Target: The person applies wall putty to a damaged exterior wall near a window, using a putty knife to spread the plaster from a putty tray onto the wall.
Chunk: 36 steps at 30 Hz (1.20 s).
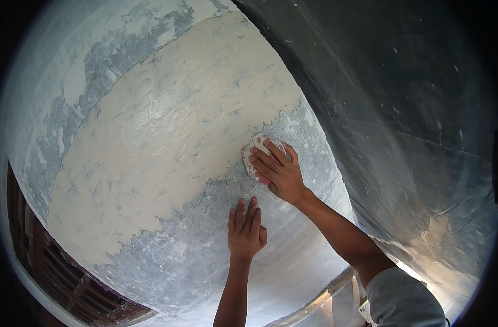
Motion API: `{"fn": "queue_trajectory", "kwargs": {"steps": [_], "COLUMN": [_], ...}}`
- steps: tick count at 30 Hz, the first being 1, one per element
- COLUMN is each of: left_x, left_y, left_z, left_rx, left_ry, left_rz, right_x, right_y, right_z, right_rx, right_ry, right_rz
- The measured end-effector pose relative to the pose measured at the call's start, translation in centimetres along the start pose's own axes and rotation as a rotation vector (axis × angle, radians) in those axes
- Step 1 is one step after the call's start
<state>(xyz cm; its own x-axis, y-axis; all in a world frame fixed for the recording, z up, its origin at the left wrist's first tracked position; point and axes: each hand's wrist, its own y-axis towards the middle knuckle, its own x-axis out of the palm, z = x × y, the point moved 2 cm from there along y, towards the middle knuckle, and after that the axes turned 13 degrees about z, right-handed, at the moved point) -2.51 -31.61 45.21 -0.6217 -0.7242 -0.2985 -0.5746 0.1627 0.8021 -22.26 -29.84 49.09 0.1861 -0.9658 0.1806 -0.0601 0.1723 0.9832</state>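
A pale surface (205, 229) fills most of the view, grey and white and bulging in the fisheye picture. Across it spreads a broad cream patch of wet, putty-like coating (151, 125) with a ragged lower edge. My right hand (281, 171) presses a flat, rounded pinkish pad (249, 155) against the surface at the border of that patch. The pad is smeared white; whether it is a sponge or a scraper cannot be told. Below and left of it, my left hand (247, 231) rests flat on the bare grey part, fingers stretched out and nothing held.
Dark plastic-like sheeting (401, 109), wrinkled and speckled, hangs along the right side beyond the surface's edge. A brown slatted grille (64, 272) borders the lower left. Bright light shows past the lower right edge, near my grey sleeve (404, 300).
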Motion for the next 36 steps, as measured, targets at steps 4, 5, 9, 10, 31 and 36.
{"fn": "queue_trajectory", "kwargs": {"steps": [4, 5, 9, 10, 31, 36], "left_x": [0.0, 0.2, -0.3, -0.5, 3.7, 0.5], "left_y": [-0.1, 0.1, 0.0, -0.2, -19.4, -25.7], "left_z": [0.2, 0.2, 0.3, 0.4, 35.5, 47.2], "left_rx": [-0.009, -0.010, -0.004, -0.001, 0.070, 0.083], "left_ry": [0.007, 0.011, 0.039, 0.028, -0.910, -1.177], "left_rz": [-0.007, -0.012, 0.004, -0.006, -0.797, -1.016], "right_x": [-0.8, -1.0, -0.8, -0.8, -46.2, -52.5], "right_y": [-5.0, -5.1, -0.3, -0.2, -45.6, -47.5], "right_z": [0.7, 0.6, -0.3, -0.5, -7.7, -10.5], "right_rx": [0.038, 0.049, 0.040, 0.051, 1.499, 1.612], "right_ry": [0.068, 0.074, 0.015, 0.008, -0.558, -0.824], "right_rz": [0.018, 0.016, 0.023, 0.016, -0.903, -0.837]}}
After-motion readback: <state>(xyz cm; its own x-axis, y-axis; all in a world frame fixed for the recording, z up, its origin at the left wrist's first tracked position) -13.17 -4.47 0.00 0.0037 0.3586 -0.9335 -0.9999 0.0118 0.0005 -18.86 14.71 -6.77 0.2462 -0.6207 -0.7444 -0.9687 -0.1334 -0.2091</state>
